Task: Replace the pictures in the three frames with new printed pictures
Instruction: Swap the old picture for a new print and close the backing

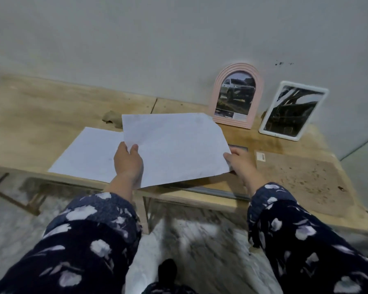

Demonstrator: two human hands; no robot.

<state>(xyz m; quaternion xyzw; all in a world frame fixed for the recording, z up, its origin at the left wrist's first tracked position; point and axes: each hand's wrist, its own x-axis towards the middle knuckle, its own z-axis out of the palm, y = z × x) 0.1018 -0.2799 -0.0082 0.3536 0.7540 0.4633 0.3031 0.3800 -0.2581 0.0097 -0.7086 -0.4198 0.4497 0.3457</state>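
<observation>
Both arms reach forward, the left hand (128, 161) and right hand (241, 161) pinching a white sheet (174, 145) by its side edges above the table's (40, 115) front edge, frames (236, 95) near the back right corner.

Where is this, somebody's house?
Probably a plain room in a home or workshop: a worn wooden table stands against a bare grey wall, with picture frames like the pink arched frame leaning on it.
</observation>
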